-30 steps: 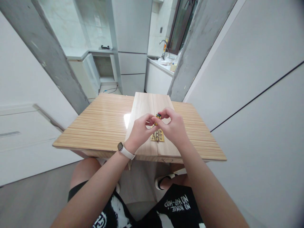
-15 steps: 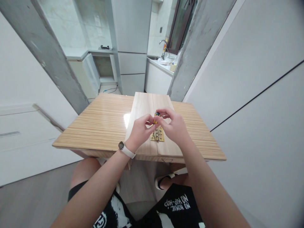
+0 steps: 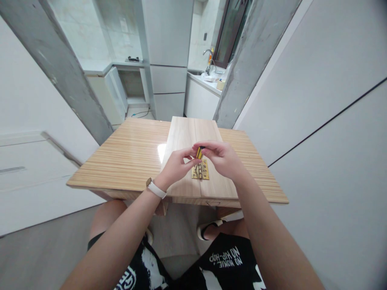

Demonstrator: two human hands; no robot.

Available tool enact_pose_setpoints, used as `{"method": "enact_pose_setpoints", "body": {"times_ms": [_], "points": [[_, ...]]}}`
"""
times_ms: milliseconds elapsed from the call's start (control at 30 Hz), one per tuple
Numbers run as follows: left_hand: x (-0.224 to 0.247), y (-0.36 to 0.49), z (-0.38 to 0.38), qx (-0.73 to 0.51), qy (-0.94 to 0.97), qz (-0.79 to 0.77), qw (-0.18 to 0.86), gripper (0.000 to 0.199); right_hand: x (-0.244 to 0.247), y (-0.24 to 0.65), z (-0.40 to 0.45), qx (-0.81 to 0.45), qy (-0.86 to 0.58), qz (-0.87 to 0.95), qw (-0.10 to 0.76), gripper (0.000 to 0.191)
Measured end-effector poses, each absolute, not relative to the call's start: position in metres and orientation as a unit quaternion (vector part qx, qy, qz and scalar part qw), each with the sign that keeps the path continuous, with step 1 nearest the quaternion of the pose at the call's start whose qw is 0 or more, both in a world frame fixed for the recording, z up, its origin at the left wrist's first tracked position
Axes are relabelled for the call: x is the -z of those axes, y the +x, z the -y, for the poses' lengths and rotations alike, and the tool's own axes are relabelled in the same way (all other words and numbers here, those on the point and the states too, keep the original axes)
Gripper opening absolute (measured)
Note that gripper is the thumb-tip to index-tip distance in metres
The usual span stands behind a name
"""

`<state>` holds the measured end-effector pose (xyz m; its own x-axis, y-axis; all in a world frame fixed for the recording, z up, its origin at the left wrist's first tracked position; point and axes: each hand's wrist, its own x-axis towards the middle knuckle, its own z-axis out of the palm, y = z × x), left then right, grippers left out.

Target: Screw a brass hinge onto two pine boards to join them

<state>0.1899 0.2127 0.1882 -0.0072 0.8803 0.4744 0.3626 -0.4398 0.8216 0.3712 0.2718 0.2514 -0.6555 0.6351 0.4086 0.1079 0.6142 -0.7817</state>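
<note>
A short yellow-and-black screwdriver (image 3: 200, 153) stands tilted between my two hands, over a brass hinge. My right hand (image 3: 221, 158) grips its black top end from the right. From the left, my left hand (image 3: 179, 166) closes its fingers and thumb around the yellow handle. The tip is hidden, so I cannot tell whether it touches anything. The brass hinge (image 3: 204, 170) lies open across the seam between two pale boards (image 3: 184, 139), with screw holes and a few small metal pieces on its left leaf that are too small to make out.
The boards rest on a wooden table (image 3: 130, 157) with striped grain. My legs are under its near edge. White panels (image 3: 326, 121) rise close on the right. Beyond the table are a refrigerator (image 3: 168, 36), a faucet (image 3: 207, 56) and an open cabinet (image 3: 130, 82).
My right hand has shifted its grip on the screwdriver, its fingers now straighter across the top. The screwdriver leans more to the right. My left wrist has moved slightly left and up.
</note>
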Motion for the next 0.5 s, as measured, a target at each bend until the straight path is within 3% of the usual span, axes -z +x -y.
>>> {"method": "enact_pose_setpoints", "body": {"times_ms": [500], "points": [[-0.189, 0.202, -0.204, -0.573, 0.615, -0.502, 0.203, 0.024, -0.245, 0.359, -0.254, -0.274, -0.337, 0.787, 0.439, 0.018]]}}
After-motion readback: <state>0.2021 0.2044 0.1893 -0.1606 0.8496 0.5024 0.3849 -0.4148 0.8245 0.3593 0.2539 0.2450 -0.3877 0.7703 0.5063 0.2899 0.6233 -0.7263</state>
